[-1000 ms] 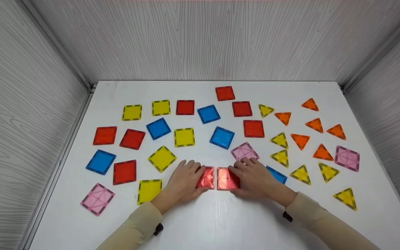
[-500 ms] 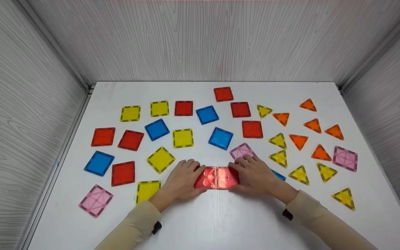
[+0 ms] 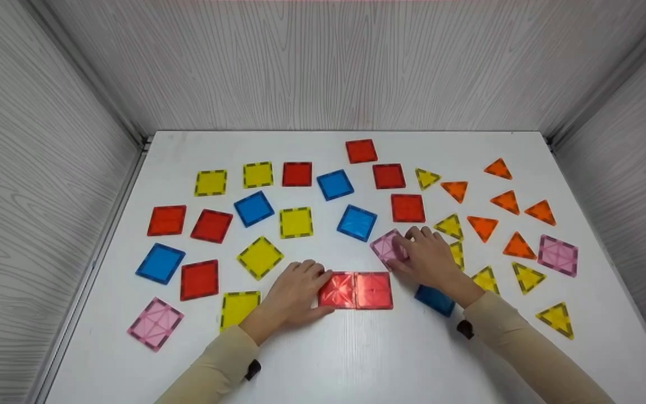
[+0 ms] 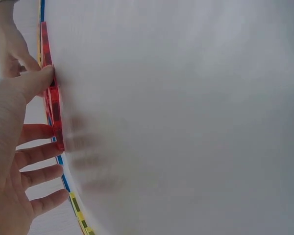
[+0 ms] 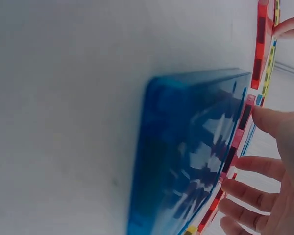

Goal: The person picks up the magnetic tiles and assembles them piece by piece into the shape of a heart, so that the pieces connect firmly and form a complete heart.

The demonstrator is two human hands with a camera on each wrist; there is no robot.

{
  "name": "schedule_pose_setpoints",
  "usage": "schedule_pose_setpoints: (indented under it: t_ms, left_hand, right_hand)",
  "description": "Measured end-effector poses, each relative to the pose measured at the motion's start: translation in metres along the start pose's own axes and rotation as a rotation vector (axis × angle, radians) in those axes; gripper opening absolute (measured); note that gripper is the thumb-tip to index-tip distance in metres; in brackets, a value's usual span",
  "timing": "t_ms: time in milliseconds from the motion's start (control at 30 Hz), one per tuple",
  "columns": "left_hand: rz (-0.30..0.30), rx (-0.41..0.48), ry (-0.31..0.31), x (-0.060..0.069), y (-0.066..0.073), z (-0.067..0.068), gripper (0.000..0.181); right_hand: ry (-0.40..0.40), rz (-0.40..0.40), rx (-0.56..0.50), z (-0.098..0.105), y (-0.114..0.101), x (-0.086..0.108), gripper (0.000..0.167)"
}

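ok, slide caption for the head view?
Left hand grips one of two adjoining red squares; right hand pinches a pink square just beyond them.

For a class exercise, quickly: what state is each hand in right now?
Left hand: holding a red square tile.
Right hand: holding a pink square tile.

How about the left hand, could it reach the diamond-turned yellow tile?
Likely yes: nothing shows between the left hand and the yellow tile, though it would first need to release the red tile.

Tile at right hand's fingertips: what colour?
The square tile is pink; it shows best in the head view.
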State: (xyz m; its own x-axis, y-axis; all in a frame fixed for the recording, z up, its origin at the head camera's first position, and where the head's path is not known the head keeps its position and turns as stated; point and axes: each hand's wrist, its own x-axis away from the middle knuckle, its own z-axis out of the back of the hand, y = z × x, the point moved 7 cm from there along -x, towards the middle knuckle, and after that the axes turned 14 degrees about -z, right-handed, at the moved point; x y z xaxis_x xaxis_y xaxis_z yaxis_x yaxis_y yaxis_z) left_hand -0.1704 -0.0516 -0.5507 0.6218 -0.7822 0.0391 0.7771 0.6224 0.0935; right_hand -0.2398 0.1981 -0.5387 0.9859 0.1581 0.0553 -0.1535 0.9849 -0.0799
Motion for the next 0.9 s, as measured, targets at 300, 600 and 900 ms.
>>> schedule_pose_setpoints:
  t_ms: [300,600,900]
  left_hand:
    - [-0.009,-0.023,0.017,-0.002,0.008,-0.001,0.075]
    - [-0.017,-0.041,0.017,-0.007,0.009,0.002,0.076]
    - [-0.009,0.008,0.010,-0.007,0.012,0.001,0.074]
  right_hand:
    - [-0.028,0.054,-0.066,-0.006,-0.011,0.003,0.047]
    - [-0.035,0.137,-0.110,-0.005,-0.023,0.002,0.049]
    - [0.010,0.225,-0.152,-0.010,-0.033,0.012,0.049]
